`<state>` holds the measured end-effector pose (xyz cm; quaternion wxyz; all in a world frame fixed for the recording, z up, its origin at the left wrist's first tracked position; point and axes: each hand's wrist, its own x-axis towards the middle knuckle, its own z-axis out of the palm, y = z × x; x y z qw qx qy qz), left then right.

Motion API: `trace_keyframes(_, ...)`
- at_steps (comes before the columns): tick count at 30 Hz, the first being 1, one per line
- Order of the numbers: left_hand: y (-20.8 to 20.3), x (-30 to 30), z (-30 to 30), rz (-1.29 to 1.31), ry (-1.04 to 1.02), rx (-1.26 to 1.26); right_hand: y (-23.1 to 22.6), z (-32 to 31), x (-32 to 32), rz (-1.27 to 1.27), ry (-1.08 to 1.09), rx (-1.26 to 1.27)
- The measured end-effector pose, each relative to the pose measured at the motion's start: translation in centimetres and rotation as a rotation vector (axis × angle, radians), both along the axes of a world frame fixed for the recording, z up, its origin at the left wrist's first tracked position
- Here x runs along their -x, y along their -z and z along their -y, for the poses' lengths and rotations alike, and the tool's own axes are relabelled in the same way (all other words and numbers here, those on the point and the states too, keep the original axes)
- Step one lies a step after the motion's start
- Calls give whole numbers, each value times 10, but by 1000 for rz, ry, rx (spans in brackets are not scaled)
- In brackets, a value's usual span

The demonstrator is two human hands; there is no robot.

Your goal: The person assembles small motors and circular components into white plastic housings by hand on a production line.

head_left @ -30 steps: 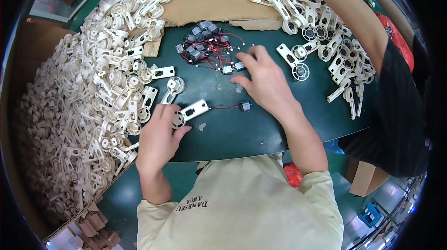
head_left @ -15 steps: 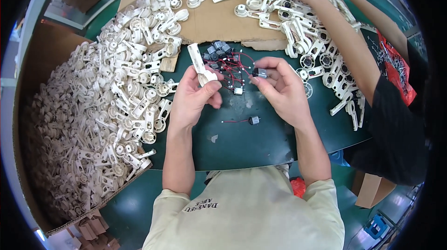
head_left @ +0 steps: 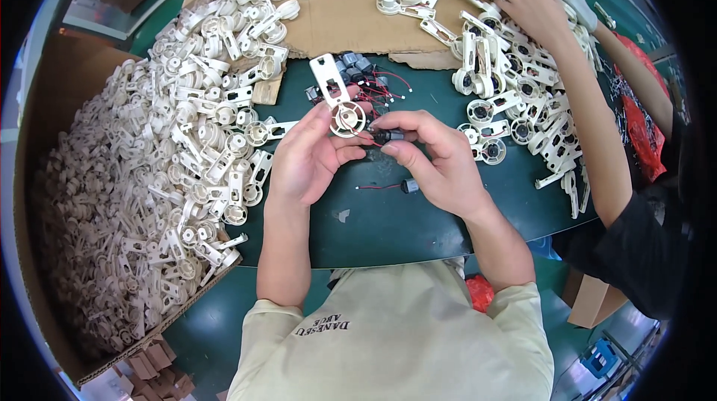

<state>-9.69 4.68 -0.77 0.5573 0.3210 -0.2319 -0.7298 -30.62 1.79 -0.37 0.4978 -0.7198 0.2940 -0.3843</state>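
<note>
My left hand (head_left: pixel 308 154) is closed on a white plastic housing (head_left: pixel 327 76), gripping it near its round ring while its flat slotted arm points up and away. In a pinch between thumb and fingers, my right hand (head_left: pixel 437 158) holds a small dark motor (head_left: pixel 388 136) close beside the ring. Thin red wire runs between the motor and the housing; whether the two touch I cannot tell. Behind my hands lies a pile of small motors (head_left: pixel 357 66) with red wires and white plugs, partly hidden by the housing. One more motor (head_left: pixel 409 186) lies alone nearer me.
A large carton (head_left: pixel 82 76) at left brims with white housings (head_left: pixel 149 199). Cardboard (head_left: pixel 336 24) covers the table's far side. At right, a co-worker's arm (head_left: pixel 590 102) reaches over heaped housings (head_left: pixel 523 87), several with motors fitted. A red bag (head_left: pixel 642 140) of screws lies beyond.
The housing has turned in my left hand so its ring faces up. My right hand has brought the motor left, close to it. The co-worker's hands have shifted right.
</note>
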Motion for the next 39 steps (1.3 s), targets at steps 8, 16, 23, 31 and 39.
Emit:
trace_keyframes(8,3,-2,-1,8,52,13,3,6,-6,25,225,14)
trace_keyframes(16,1,14,-4,197,51,55,-9,6,0,-289,218,141)
trace_keyframes(23,6,15,-2,374,50,55,4,11,-4,-94,164,-14)
trace_keyframes(31,9,18,0,388,43,61,9,8,-1,144,96,-291)
trace_keyframes(39,7,25,-7,309,7,94,4,2,0,134,88,-437)
